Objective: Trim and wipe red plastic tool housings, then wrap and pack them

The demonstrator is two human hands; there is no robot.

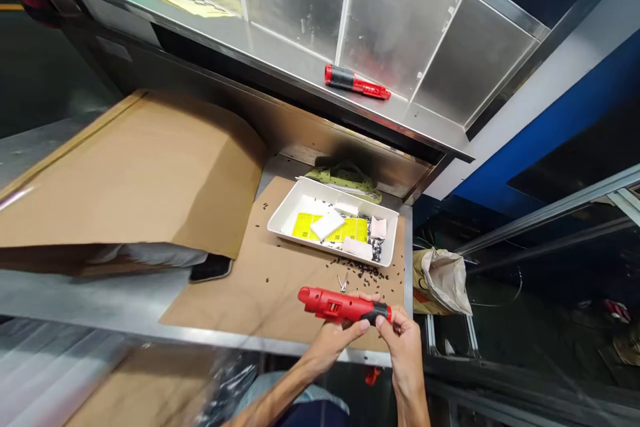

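Note:
A red tool with a black end (340,305) is held level over the near edge of the cardboard-covered bench. My left hand (336,340) grips it from below, fingers curled round the body. My right hand (400,337) pinches its black end with thumb and fingertips. Just beyond the tool lie many small black screws (360,268) and a small metal piece, scattered on the cardboard. A white tray (287,213) behind them holds yellow slips, white blocks and more small dark parts.
A second red and black tool (356,83) lies on the steel shelf above. A large curved cardboard sheet (135,173) covers the bench's left side, a dark phone-like item (211,269) peeking from under it. A crumpled brown bag (443,280) hangs right of the bench.

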